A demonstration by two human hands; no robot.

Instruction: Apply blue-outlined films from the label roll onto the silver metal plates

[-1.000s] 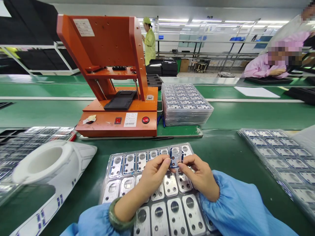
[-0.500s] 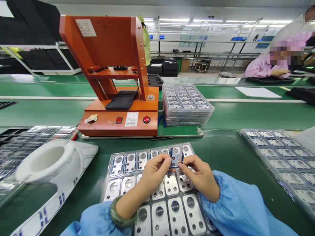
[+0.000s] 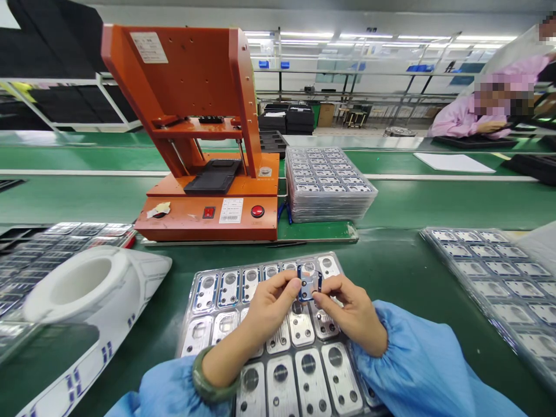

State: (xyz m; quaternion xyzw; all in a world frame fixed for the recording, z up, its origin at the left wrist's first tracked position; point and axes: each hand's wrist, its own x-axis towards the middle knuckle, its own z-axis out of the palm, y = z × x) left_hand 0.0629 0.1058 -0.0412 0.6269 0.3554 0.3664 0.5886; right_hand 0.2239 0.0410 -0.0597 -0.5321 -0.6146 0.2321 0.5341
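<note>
A small silver metal plate [image 3: 309, 284] with round holes and blue strips along its edges is held up between both hands. My left hand [image 3: 274, 304] pinches its left edge between thumb and fingers. On the other side, my right hand [image 3: 350, 310] grips the right edge, thumb at the lower corner. Beneath them lies a clear plastic tray [image 3: 190, 315] filled with rows of similar silver plates. Those in the back row at left carry blue edging; the nearer ones look plain silver. My forearms cover part of the tray.
Behind the tray stands an orange press [image 3: 206, 217] with a black fixture [image 3: 214, 176]. Stacked filled trays [image 3: 332, 205] are to its right. A roll of white backing tape [image 3: 73, 284] with blue strips lies left; another filled tray [image 3: 499, 278] lies right. A person in pink [image 3: 456, 119] sits across the bench.
The held plate has tilted slightly and its blue edging shows more plainly. Both hands stay nearly in place, still pinching it. The person in yellow behind the press is now mostly hidden.
</note>
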